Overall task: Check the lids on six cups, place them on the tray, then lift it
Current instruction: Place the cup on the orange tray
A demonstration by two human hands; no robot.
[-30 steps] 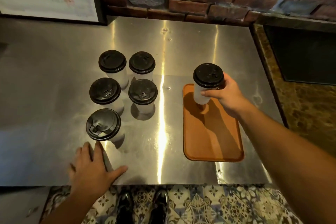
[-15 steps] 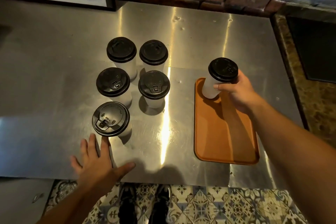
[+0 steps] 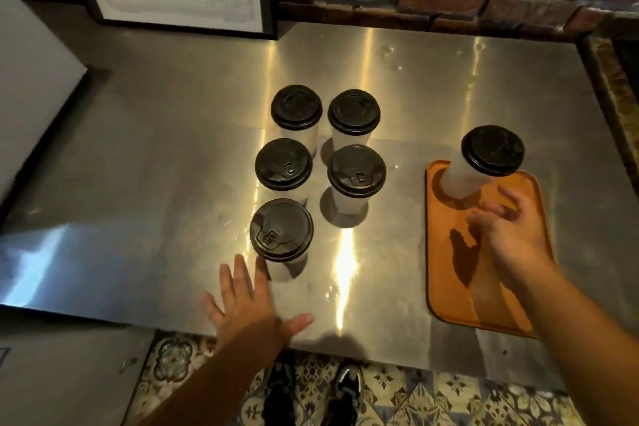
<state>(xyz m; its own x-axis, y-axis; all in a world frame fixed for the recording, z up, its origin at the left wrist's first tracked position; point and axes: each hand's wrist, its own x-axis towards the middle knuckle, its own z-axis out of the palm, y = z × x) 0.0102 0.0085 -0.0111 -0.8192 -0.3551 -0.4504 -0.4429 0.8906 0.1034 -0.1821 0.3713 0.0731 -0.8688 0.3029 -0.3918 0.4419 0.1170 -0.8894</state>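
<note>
Your one placed cup point(image 3: 465, 180) stands upright in the far left corner of the tray point(image 3: 446, 304), close to the rim. Your right hand point(image 3: 508, 235) hovers over the tray just on the near side of that cup, fingers loosely spread and holding nothing. The hand is blurred, so I cannot tell whether a fingertip touches the cup wall. A tall, narrow cup tips easily, and a careless flick there could knock it over the rim. Well to the left of the tray, your left hand point(image 3: 249, 304) lies flat on the steel counter point(image 3: 138, 183) with fingers splayed wide and gripping nothing. Its fingertips sit right at the base of the front cup point(image 3: 281, 230), so a forward slide could shove that cup over. Four more cups point(image 3: 356, 171) are packed tightly behind it, also left of the tray, and reaching over the front one risks clipping lids. Any lid not pressed home may pop under a squeeze. Fill the tray evenly, because a load crowded at one end could tilt it when you lift.
</note>
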